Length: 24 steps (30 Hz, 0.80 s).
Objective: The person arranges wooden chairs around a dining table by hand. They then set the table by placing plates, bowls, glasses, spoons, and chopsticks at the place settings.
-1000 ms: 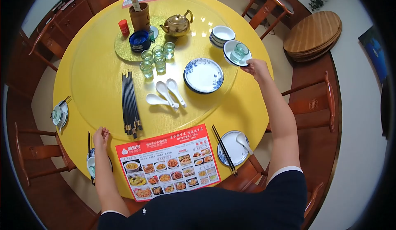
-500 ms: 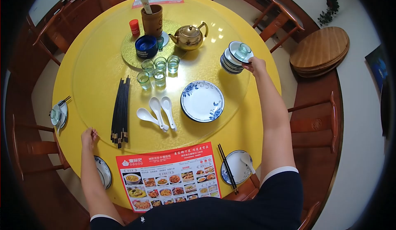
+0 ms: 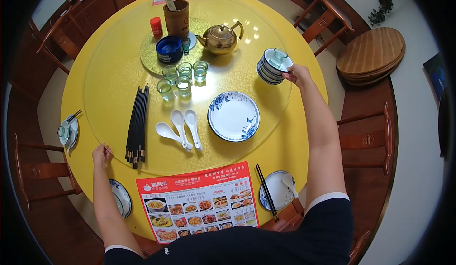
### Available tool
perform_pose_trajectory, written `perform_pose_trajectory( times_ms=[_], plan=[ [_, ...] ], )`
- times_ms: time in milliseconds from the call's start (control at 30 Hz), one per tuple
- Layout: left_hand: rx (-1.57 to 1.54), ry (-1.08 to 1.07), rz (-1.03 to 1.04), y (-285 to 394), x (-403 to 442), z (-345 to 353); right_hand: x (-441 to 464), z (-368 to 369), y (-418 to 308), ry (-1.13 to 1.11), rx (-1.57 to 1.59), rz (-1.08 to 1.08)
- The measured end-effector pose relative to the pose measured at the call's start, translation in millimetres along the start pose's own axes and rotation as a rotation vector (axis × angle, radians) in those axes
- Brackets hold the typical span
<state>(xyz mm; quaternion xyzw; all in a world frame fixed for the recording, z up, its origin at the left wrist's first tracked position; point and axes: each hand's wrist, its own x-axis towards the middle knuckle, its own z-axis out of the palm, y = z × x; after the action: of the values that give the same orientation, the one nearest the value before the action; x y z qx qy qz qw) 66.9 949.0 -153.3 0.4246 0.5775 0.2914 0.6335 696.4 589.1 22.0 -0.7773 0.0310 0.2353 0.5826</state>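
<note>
My right hand (image 3: pixel 298 76) grips the rim of a small white bowl (image 3: pixel 286 64) with a dark rim. A pale green glass (image 3: pixel 278 57) sits inside it. Beneath is a stack of blue-and-white bowls (image 3: pixel 267 76); whether the held bowl rests on it I cannot tell. My left hand (image 3: pixel 101 155) is by the left edge of the glass turntable, fingers loosely bent and apart, holding nothing. Black chopsticks (image 3: pixel 137 125) lie to its right. Farther along are white spoons (image 3: pixel 177 128), blue-flowered plates (image 3: pixel 233 116) and several green glasses (image 3: pixel 184 77).
A gold teapot (image 3: pixel 221 39), blue ashtray (image 3: pixel 169 49), wooden holder (image 3: pixel 177 21) and red container (image 3: pixel 156 27) stand toward the back. A red menu (image 3: pixel 197 201) lies in front. Place settings include a plate (image 3: pixel 274 196) and another plate (image 3: pixel 122 198). Chairs (image 3: pixel 368 141) surround the yellow table (image 3: pixel 304 122).
The held bowl with its glass has tipped more level and lines up more closely with the stack. My left hand stays nearly still. The view has shifted slightly.
</note>
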Motion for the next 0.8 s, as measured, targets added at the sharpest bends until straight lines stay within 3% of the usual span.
perform_pose_trajectory(
  times_ms=[133,200,233,267,333,367,533,633,700,800],
  plan=[
    [-0.014,-0.026,0.011,-1.3,-1.9,-1.3,3.8,-7.4,-13.9,-0.057,-0.173,0.022],
    [-0.035,-0.031,-0.006,0.2,-6.4,1.0,-4.0,-4.8,-38.0,0.117,-1.021,-0.180],
    [-0.051,-0.036,-0.029,1.6,-7.9,1.9,3.2,-4.2,-43.7,0.152,-1.123,-0.300],
    [-0.053,-0.031,-0.023,2.8,-8.7,3.5,9.0,2.3,-42.3,0.149,-1.119,-0.307],
    [-0.082,0.043,-0.005,-0.8,-9.8,4.9,18.6,18.9,-29.0,0.147,-0.906,-0.698],
    [-0.089,0.048,-0.006,-1.8,-9.2,4.9,18.8,27.0,-22.9,0.158,-0.956,-0.748],
    [-0.118,-0.054,0.026,-2.7,-13.2,2.5,9.6,47.6,-40.1,0.163,-1.043,-0.729],
    [-0.127,0.060,0.002,7.4,-26.9,15.3,-23.0,66.5,-56.7,0.202,-0.996,-0.731],
    [-0.103,0.043,-0.007,3.8,-21.5,10.8,-53.3,87.8,-60.4,0.153,-0.828,-1.035],
    [-0.101,0.007,0.000,-1.6,-18.5,10.5,-80.3,126.2,-40.1,-0.154,-0.776,-0.959]
  ],
)
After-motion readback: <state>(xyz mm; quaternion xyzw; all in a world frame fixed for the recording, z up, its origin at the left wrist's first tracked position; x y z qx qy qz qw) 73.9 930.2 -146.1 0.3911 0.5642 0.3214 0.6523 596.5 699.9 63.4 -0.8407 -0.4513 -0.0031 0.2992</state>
